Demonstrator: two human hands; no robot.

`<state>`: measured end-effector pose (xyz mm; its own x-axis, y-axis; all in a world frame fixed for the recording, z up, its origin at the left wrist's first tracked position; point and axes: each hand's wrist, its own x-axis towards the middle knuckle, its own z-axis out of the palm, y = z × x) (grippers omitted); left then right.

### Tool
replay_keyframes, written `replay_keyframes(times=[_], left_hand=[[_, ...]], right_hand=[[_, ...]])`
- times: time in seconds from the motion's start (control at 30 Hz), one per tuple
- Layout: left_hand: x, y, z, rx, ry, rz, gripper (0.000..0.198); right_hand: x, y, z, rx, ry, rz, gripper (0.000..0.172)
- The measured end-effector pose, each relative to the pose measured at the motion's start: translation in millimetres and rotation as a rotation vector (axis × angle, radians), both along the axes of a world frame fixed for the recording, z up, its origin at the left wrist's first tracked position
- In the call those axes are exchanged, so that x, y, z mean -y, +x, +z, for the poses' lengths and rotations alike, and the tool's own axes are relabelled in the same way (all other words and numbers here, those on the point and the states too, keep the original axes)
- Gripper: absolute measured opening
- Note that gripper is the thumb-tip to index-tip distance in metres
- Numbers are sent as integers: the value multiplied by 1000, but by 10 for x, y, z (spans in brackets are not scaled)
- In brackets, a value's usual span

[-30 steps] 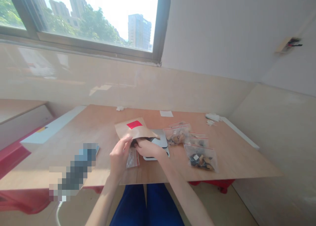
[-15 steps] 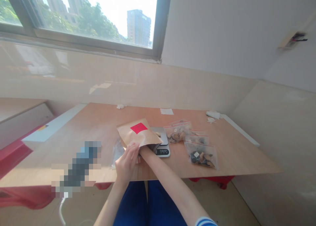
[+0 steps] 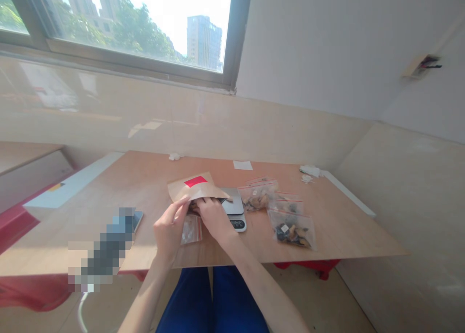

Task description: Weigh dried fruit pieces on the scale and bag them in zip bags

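Left hand (image 3: 169, 226) and right hand (image 3: 214, 216) meet at the mouth of a brown paper bag (image 3: 178, 190), as the head view shows. The left hand pinches the rim of its near opening, while the right hand's fingers reach inside; the bag's wall covers their tips, so I cannot tell whether they hold anything. The bag lies tilted just beyond both hands, a red label (image 3: 196, 181) on its upper face. Dark contents show at the opening, too shaded to make out.

Just right of the right hand is a kitchen scale (image 3: 238, 208), its left part hidden by the bag and that hand; its display is too small to read. Between the hands and below the bag lies a clear plastic bag (image 3: 191, 231), partly covered by the left hand. Farther right of the right hand, several zip bags (image 3: 294, 231) of dried brown and dark pieces overlap, hiding parts of one another. Left of the left hand, a long object (image 3: 109, 245) is pixelated beyond recognition. Both forearms are cut off below.
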<state>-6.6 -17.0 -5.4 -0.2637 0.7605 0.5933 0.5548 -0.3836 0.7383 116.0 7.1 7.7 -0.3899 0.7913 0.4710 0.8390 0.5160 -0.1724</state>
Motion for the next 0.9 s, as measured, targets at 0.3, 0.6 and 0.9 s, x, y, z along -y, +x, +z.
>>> replay_keyframes(times=[0.3,0.6,0.9], left_hand=[[-60,34,122,-77,-28,-9,28],[-180,34,254,-78,-25,31,25],[-386,-134,220,7,-42,111,21]], right_hand=[[160,143,-11,30,170,-57,23],[74,272,-120,-570,386,8,17],[-214,656,-566,-656,-33,-214,14]])
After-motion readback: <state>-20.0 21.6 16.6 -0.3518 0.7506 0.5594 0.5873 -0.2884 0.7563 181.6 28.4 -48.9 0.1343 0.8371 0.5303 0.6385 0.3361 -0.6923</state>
